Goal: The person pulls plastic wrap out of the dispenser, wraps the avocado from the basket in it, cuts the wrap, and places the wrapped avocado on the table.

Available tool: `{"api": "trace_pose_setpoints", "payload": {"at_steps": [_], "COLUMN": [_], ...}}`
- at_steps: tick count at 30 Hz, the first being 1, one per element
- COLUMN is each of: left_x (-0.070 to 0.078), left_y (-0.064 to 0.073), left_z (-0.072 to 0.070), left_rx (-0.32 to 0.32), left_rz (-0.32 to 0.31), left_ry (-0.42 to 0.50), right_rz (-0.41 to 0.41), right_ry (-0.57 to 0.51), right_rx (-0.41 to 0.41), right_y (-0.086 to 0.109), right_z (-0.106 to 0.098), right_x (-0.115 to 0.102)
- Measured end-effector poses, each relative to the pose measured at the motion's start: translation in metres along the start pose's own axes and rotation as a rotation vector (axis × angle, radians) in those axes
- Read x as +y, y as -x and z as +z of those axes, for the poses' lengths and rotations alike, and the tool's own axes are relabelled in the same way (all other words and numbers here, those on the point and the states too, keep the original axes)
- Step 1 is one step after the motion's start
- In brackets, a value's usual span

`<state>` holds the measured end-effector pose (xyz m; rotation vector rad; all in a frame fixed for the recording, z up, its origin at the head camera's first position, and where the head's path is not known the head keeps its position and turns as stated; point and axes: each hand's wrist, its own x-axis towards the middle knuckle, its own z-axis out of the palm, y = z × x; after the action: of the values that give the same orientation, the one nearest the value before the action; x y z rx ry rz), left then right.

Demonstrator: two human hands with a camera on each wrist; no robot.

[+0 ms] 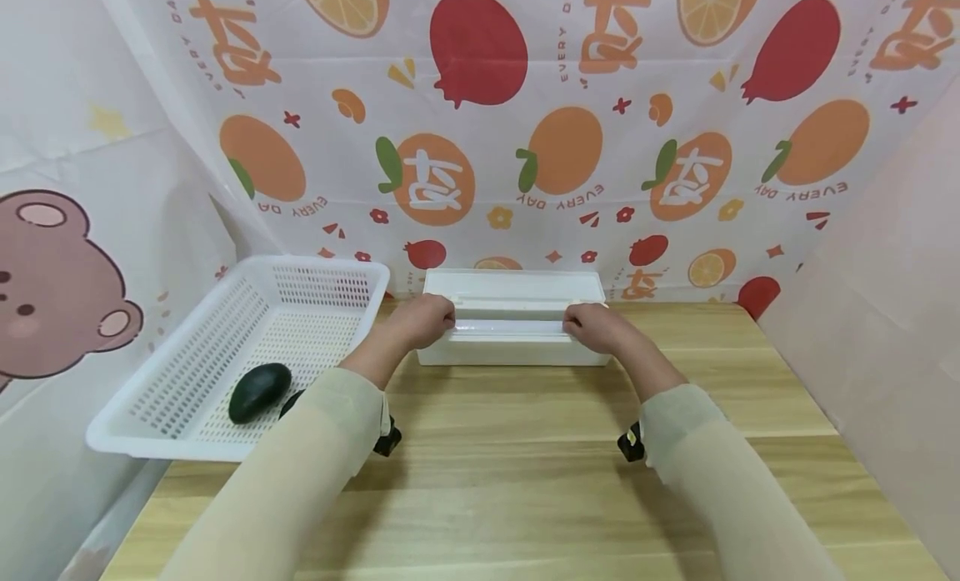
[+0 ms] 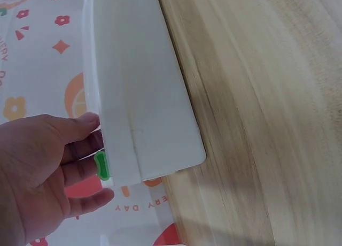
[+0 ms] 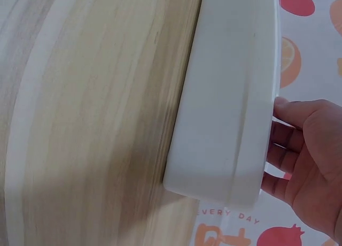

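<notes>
A long white box (image 1: 512,353) lies across the table with its lid (image 1: 513,282) raised at the back. Along its opening runs a strip of shiny clear plastic film (image 1: 510,326). My left hand (image 1: 430,321) grips at the left end of this strip, fingers curled and thumb at the box's rim. At the opposite end my right hand (image 1: 594,326) holds on in the same way. Beside the left fingers, a green piece (image 2: 101,165) shows at the box's end. The box's front wall hides part of the fingertips in both wrist views.
To the left stands a white perforated basket (image 1: 172,448) with a dark green avocado-shaped item (image 1: 259,393) in it. Another dark item (image 1: 291,403) is partly hidden by the left sleeve. A fruit-print sheet (image 1: 495,172) hangs behind the wooden table (image 1: 510,481).
</notes>
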<state>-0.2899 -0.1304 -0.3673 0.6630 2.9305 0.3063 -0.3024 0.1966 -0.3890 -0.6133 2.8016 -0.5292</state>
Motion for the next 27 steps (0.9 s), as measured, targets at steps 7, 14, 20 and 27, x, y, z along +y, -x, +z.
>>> {"api": "trace_pose_setpoints", "payload": {"at_steps": [7, 14, 20, 27], "left_x": [-0.001, -0.001, 0.001, 0.002], "left_y": [-0.003, -0.008, -0.009, -0.011], "left_z": [0.004, 0.002, 0.002, 0.002], "left_rx": [0.044, 0.063, 0.067, 0.077], "left_rz": [-0.034, -0.064, -0.092, -0.110], "left_ry": [0.002, 0.020, 0.048, 0.100], "right_rz": [-0.014, -0.012, 0.052, 0.099], "right_ry": [-0.015, 0.016, 0.070, 0.063], "right_rx": [0.072, 0.113, 0.107, 0.151], "right_y": [-0.002, -0.005, -0.006, -0.010], "right_z": [0.003, 0.000, 0.002, 0.005], "right_x": [0.000, 0.000, -0.003, -0.006]}}
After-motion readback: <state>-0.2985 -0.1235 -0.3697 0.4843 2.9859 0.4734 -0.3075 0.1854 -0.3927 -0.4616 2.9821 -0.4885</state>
